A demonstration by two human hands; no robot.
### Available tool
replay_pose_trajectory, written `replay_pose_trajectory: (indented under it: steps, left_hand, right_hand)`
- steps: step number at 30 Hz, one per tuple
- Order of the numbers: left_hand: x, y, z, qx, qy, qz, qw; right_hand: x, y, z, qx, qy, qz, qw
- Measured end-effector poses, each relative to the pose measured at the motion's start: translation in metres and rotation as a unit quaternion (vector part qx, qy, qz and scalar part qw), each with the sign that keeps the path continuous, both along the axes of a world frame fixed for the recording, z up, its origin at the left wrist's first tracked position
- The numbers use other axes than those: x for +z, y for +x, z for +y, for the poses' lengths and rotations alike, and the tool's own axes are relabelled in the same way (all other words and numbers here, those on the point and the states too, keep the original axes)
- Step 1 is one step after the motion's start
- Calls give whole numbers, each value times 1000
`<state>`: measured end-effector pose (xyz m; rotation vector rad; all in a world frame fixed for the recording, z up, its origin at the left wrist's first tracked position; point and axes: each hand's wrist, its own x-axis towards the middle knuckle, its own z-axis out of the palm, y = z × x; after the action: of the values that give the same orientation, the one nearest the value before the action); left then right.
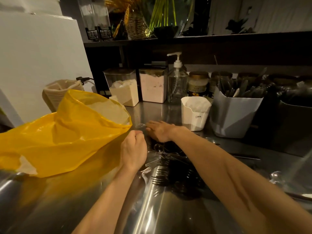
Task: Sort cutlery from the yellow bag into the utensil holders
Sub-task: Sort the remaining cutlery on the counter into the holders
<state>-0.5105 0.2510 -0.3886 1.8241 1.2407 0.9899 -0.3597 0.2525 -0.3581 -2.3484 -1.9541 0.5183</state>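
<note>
Nearest the camera, a heap of black and clear plastic forks (166, 173) is lying on the shiny steel table (94, 205), most long axes running left to right with the black tines pointing left. Just beyond it, the left hand (134, 150) is hovering with its fingers (137, 133) curled together in a loose fist; whether they are pinching anything, I cannot tell. The right hand (160, 131) is reaching across, palm down, fingers spread flat over the far end of the heap, beside a clear plastic spoon (141, 126). To the left, the crumpled yellow plastic bag (64, 132) is lying with its mouth facing right. Farther back are standing a white plastic utensil holder (194, 115) and a grey utensil holder (234, 115) filled with dark cutlery standing upright.
</note>
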Motion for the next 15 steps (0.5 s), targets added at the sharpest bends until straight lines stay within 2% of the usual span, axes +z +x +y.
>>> replay_pose_trajectory:
  steps: [4,8,11,13,15]
  left_hand:
    - [4,3,-7,0,-13,-20,1000]
    - [3,7,-23,-20,-7,-40,999]
    - [4,12,-30,-35,-7,-2,999]
    - [7,15,-33,-36,-23,10,999]
    - [11,21,-40,-44,-65,-22,997]
  right_hand:
    - [6,2,-17,-6,23,-3,1000]
    - [18,13,-51,-18,-4,-1,1000]
    - [29,24,-80,-30,-17,-11,999]
    - [30,32,-96,-36,-10,-14,999]
    - [27,38,-113,-46,1,-14,999]
